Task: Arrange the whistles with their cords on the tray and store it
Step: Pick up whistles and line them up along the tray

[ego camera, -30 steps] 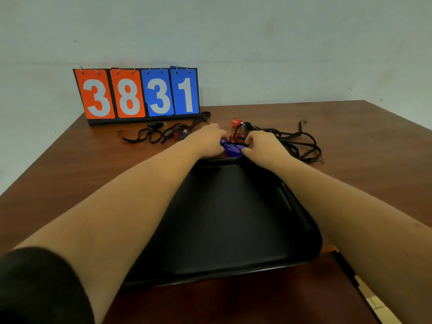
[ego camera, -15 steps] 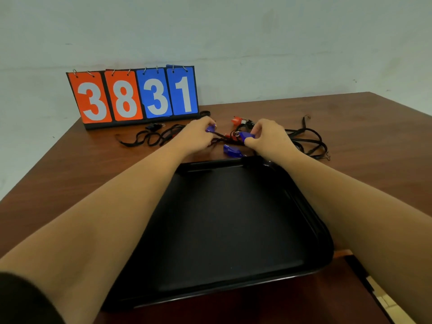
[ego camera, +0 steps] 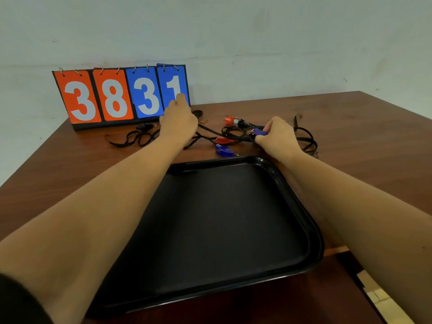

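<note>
Left hand (ego camera: 178, 122) hovers before the flip scoreboard (ego camera: 117, 97), fingers curled round a black cord (ego camera: 207, 129). Right hand (ego camera: 279, 136) pinches a blue whistle (ego camera: 260, 132) just beyond the black tray (ego camera: 233, 218). Brown wooden bench (ego camera: 362, 141), pale wall (ego camera: 280, 43) behind.

Left hand (ego camera: 178, 123): raised in front of the scoreboard's last card, fingers curled, holding a black cord (ego camera: 208, 129) that stretches rightward.
Right hand (ego camera: 278, 136): beyond the tray's far right corner, pinching a blue whistle (ego camera: 259, 132).
Second blue whistle (ego camera: 224, 150): lies on the table just beyond the tray's far rim.
Red whistle (ego camera: 222, 140): just behind it, among the cords.
Orange whistle (ego camera: 229, 119): farther back.
Black whistle (ego camera: 143, 126): near the scoreboard's base.
Loose cords (ego camera: 138, 139): looped on the table.
Tray (ego camera: 313, 230): black, between the forearms.
Table (ego camera: 362, 141): brown wood.
Scoreboard (ego camera: 98, 99): reads 3831, against the wall (ego camera: 257, 31).
</note>
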Tool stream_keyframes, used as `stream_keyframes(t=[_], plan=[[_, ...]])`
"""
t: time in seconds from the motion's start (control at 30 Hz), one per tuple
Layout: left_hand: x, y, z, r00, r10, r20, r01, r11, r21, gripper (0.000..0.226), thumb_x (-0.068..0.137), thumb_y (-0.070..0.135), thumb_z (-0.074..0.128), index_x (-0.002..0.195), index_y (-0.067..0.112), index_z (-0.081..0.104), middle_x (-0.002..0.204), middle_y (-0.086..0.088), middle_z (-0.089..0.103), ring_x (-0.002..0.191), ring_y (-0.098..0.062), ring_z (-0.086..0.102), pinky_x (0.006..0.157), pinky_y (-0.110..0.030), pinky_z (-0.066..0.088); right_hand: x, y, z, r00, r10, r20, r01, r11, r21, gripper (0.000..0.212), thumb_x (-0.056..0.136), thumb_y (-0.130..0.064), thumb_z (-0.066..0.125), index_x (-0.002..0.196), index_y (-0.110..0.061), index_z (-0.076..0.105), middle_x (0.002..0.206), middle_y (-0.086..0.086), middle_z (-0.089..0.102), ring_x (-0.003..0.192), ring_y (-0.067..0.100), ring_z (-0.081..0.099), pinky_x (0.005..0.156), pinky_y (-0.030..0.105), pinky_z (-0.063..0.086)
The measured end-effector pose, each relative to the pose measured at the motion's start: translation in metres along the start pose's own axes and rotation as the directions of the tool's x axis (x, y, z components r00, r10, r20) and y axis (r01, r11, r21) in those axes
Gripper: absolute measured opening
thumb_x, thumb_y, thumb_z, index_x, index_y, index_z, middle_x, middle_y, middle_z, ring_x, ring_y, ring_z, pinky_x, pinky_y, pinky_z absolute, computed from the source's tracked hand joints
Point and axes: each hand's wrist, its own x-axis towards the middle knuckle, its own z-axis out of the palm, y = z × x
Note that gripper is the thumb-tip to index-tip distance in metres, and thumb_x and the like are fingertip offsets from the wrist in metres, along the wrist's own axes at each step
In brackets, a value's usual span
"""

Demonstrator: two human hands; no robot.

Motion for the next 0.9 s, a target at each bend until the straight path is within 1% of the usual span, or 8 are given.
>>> stream_keyframes(t=[0.1, 0.27, 0.33, 0.4, 0.53, 0.67, 0.8, 0.9], plan=[[0.001, 0.01, -0.006, 0.994, 0.107, -0.009, -0.107, 0.994, -0.039, 0.022, 0.098, 0.005, 0.045, 0.119, 0.001, 0.05, 0.102, -0.009, 0.052, 0.091, -0.024, 0.052, 0.075, -0.035, 0.043, 0.001, 0.004, -0.001, 1.0, 0.006, 0.004, -0.006, 0.998, 0.06, 0.024, 0.089, -0.013, 0.067, 0.107, -0.015, 0.05, 0.105, 0.006, 0.062, 0.089, 0.019, 0.065, 0.071, 0.026, 0.053], [0.008, 0.008, -0.015, 0.996, -0.058, -0.066, 0.047, 0.986, -0.16, 0.011, 0.098, 0.005, 0.047, 0.108, 0.007, 0.051, 0.098, -0.007, 0.056, 0.092, -0.023, 0.057, 0.071, -0.032, 0.042, -0.001, 0.01, -0.007, 1.0, 0.006, 0.014, -0.007, 0.998, 0.055, 0.033, 0.091, -0.011, 0.063, 0.124, -0.011, 0.054, 0.112, 0.011, 0.067, 0.096, 0.024, 0.068, 0.087, 0.041, 0.058], [0.003, 0.009, -0.017, 0.994, 0.009, -0.11, -0.029, 0.982, -0.187, 0.014, 0.096, 0.0, 0.046, 0.106, 0.009, 0.049, 0.094, -0.006, 0.055, 0.091, -0.023, 0.06, 0.069, -0.033, 0.049, -0.002, 0.012, -0.01, 1.0, 0.011, 0.009, -0.011, 0.997, 0.077, 0.029, 0.092, -0.011, 0.062, 0.12, -0.012, 0.055, 0.108, 0.012, 0.068, 0.095, 0.024, 0.068, 0.086, 0.042, 0.058], [-0.006, 0.018, -0.017, 0.982, 0.182, 0.043, -0.171, 0.965, -0.198, 0.015, 0.097, 0.008, 0.048, 0.108, 0.017, 0.05, 0.092, -0.001, 0.056, 0.082, -0.015, 0.058, 0.065, -0.025, 0.048, -0.004, 0.011, -0.013, 1.0, 0.007, 0.017, -0.008, 0.994, 0.109, 0.023, 0.092, -0.012, 0.061, 0.112, -0.016, 0.05, 0.107, 0.009, 0.066, 0.094, 0.022, 0.068, 0.084, 0.041, 0.059], [-0.017, 0.032, -0.01, 0.66, 0.448, 0.603, -0.529, 0.847, -0.051, 0.024, 0.092, 0.029, 0.063, 0.116, 0.03, 0.06, 0.113, 0.007, 0.055, 0.101, -0.008, 0.051, 0.089, -0.026, 0.041, -0.01, 0.004, -0.012, 0.998, -0.029, 0.055, 0.02, 0.988, 0.154, 0.029, 0.093, -0.01, 0.06, 0.116, -0.013, 0.042, 0.113, 0.012, 0.062, 0.088, 0.022, 0.069, 0.074, 0.031, 0.058], [-0.018, 0.03, 0.002, 0.533, 0.413, 0.738, -0.576, 0.816, -0.041, 0.031, 0.093, 0.021, 0.06, 0.122, 0.032, 0.061, 0.118, 0.009, 0.047, 0.111, -0.008, 0.047, 0.09, -0.023, 0.035, -0.014, -0.007, -0.01, 0.984, -0.136, 0.118, 0.113, 0.977, 0.18, 0.051, 0.094, -0.006, 0.057, 0.139, -0.02, 0.038, 0.132, 0.009, 0.055, 0.079, 0.015, 0.071, 0.063, 0.02, 0.054], [-0.015, 0.025, 0.01, 0.549, 0.367, 0.751, -0.592, 0.805, 0.04, 0.03, 0.094, 0.02, 0.06, 0.122, 0.03, 0.061, 0.116, 0.008, 0.049, 0.106, -0.009, 0.046, 0.09, -0.025, 0.037, -0.011, -0.02, -0.007, 0.972, -0.178, 0.155, 0.165, 0.982, 0.093, 0.028, 0.096, -0.008, 0.052, 0.123, -0.015, 0.051, 0.119, 0.005, 0.057, 0.094, 0.017, 0.059, 0.065, 0.017, 0.043], [-0.015, 0.017, 0.005, 0.625, 0.385, 0.679, -0.555, 0.831, 0.039, 0.025, 0.094, 0.026, 0.061, 0.118, 0.029, 0.062, 0.111, 0.008, 0.056, 0.1, -0.008, 0.053, 0.086, -0.024, 0.039, -0.003, -0.03, 0.001, 0.965, -0.18, 0.19, 0.172, 0.983, 0.06, 0.012, 0.093, -0.015, 0.057, 0.103, -0.016, 0.051, 0.095, 0.0, 0.055, 0.086, 0.015, 0.053, 0.061, 0.02, 0.039]])
